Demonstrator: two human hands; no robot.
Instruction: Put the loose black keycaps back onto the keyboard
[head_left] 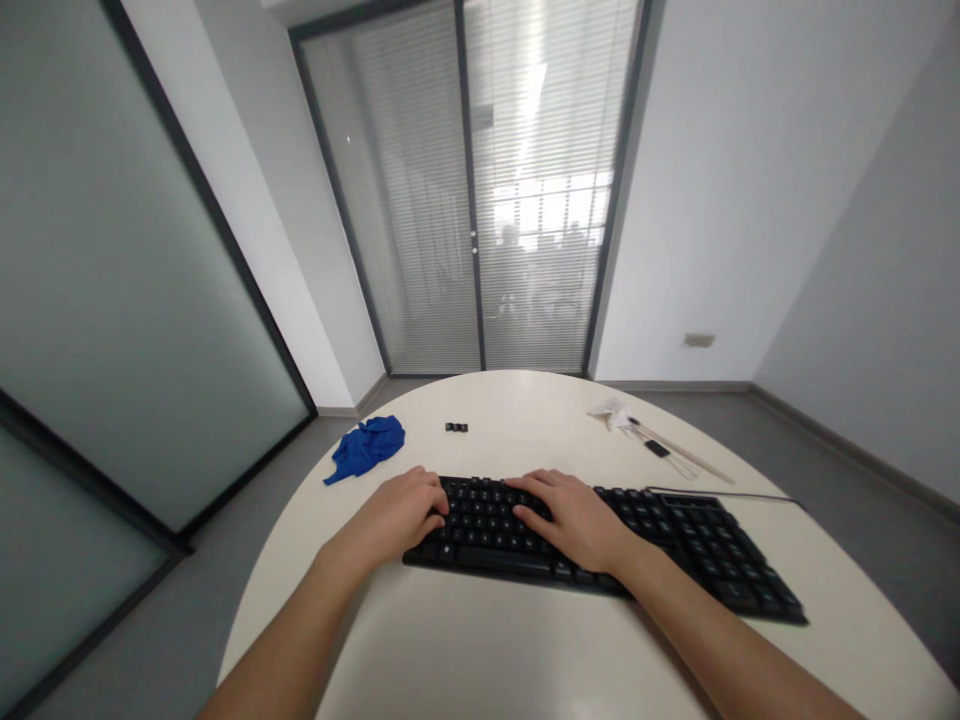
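Note:
A black keyboard (495, 558) lies across the table in front of me, turned slightly so its number pad sits nearer on the right. My left hand (405, 510) is at the keyboard's left end, with bent fingers and thumb closed over the edge and end keys; its fingertips are partly hidden. Over the middle keys rests my right hand (574, 515), palm down, fingers stretched and thumb apart. Beyond the keyboard, three small black keycaps (456, 427) stand in a row. A crumpled blue cloth (367, 446) is past my left hand.
On the round-edged pale table (450, 650), a white crumpled piece (613, 412), a thin pale stick (705, 465) and a small black tool with wire loops (657, 449) lie at the far right. The keyboard's cable (735, 493) runs toward the right edge. Glass panels (465, 250) stand behind.

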